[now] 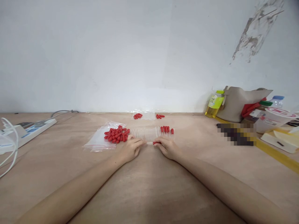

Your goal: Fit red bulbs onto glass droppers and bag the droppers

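Note:
Between my two hands a thin clear dropper tube [149,143] lies level, just above the table or on it. My left hand [133,147] pinches its left end. At the other end, the fingers of my right hand [167,147] close on a small red rubber bulb [155,143], which meets the tube. Behind my hands is a row of clear tubes [144,133] lying side by side. Several tubes with red bulbs on them [166,128] lie to the right of the row. A heap of loose red bulbs [115,134] rests on clear plastic bags [99,140] beside my left hand.
Two more small groups of red-bulbed pieces, left [137,116] and right [160,116], lie by the wall in clear plastic. A power strip [39,132] with cables stands far left. On the right are a yellow-green bottle [215,104], a beige bag [233,104] and a cup [272,121].

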Tool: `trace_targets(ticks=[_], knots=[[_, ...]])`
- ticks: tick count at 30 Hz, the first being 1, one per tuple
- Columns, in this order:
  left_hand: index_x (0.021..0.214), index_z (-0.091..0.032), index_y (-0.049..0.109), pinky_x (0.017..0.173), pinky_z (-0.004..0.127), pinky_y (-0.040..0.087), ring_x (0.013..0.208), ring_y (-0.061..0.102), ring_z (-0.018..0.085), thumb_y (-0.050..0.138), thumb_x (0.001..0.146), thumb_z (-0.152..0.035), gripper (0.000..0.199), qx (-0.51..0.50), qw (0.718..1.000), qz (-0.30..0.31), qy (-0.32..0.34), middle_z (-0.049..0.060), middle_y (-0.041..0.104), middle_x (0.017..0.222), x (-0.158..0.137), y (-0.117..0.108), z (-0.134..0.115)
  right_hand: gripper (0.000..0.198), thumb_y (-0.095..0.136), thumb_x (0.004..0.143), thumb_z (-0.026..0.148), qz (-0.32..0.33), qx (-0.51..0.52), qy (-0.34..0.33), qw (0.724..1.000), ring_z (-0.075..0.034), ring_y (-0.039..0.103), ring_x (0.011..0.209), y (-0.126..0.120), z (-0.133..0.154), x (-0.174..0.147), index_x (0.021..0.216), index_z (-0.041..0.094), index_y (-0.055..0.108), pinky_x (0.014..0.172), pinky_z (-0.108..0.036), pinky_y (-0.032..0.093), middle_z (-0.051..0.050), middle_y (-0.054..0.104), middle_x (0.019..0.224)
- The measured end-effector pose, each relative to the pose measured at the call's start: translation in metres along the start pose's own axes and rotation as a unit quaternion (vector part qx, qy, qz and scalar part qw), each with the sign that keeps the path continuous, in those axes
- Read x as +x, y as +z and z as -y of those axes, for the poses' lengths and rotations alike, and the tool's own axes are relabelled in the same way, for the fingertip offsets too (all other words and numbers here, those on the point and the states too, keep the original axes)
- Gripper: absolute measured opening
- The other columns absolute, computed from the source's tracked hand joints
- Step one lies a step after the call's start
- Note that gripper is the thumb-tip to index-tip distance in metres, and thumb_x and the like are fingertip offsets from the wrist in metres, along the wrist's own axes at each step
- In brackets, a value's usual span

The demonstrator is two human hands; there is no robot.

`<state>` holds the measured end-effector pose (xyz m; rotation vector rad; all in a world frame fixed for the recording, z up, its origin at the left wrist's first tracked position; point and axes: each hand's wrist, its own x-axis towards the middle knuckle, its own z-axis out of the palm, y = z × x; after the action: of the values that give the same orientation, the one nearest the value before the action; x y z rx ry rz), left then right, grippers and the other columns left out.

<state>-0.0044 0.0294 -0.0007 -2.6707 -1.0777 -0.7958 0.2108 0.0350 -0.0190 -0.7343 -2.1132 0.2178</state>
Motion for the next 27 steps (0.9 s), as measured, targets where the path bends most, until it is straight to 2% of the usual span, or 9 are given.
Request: trace_targets(ticks=[4,17,22,27], knots=[[0.097,-0.021,0.061,0.077,0.033,0.035,0.076,0.058,0.016,0.037,0.081,-0.009,0.032,-0.002,1.0,0.003,0.022,0.002,0.066,0.088,0.0,0.003,0.001,0.014,0.044,0.084,0.023,0.001,0.008,-0.003,1.0,-0.014,0.055,0.075,-0.001,-0.001,-0.001,0.086,0.019,0.057,0.068,-0.027,0.046,-0.004,0.06,0.079],[0.091,-0.021,0.062,0.071,0.031,0.032,0.073,0.056,0.015,0.037,0.083,-0.012,0.027,0.027,1.0,-0.003,0.013,0.001,0.067,0.083,0.002,0.0,-0.009,0.013,0.046,0.084,0.026,0.043,-0.02,-0.025,0.999,-0.014,0.053,0.071,0.0,-0.001,-0.001,0.083,0.017,0.056,0.064,-0.025,0.043,-0.005,0.057,0.076],[0.09,-0.018,0.06,0.07,0.033,0.029,0.063,0.054,0.015,0.035,0.085,-0.014,0.025,0.0,0.998,-0.036,0.05,0.002,0.065,0.072,0.003,0.01,-0.006,0.014,0.045,0.084,0.027,0.043,-0.024,-0.014,0.999,-0.014,0.052,0.072,0.001,-0.002,0.001,0.085,0.017,0.055,0.065,-0.026,0.043,-0.005,0.057,0.077],[0.089,-0.018,0.058,0.069,0.033,0.028,0.06,0.054,0.014,0.038,0.085,-0.016,0.021,-0.027,0.997,-0.058,0.044,0.001,0.065,0.072,0.001,0.016,-0.006,0.016,0.045,0.084,0.028,0.037,-0.017,-0.012,0.999,-0.014,0.052,0.071,0.005,-0.003,0.001,0.084,0.016,0.055,0.064,-0.025,0.043,-0.005,0.057,0.075]])
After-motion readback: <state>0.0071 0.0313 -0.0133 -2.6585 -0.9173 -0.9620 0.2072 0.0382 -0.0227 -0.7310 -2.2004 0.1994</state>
